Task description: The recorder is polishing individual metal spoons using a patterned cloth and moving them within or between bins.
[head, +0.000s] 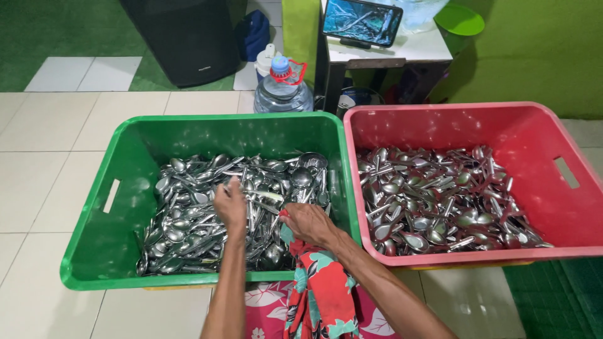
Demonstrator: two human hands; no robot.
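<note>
Left hand (230, 204) down in the green crate (100, 242), fingers closed around a spoon (260, 196) that sticks out to the right. Right hand (306, 223) just beside it, gripping a red patterned cloth (319, 289) up against that spoon. Heaped spoons all round them. Red crate (565, 216) alongside to the right, full of spoons too. Water bottle (282, 88) behind on the tiles.

One head camera is looking steeply down and forward from close above, taking in the green crate (125, 188), the red crate (540, 150) and the floor (44, 157) beyond.
</note>
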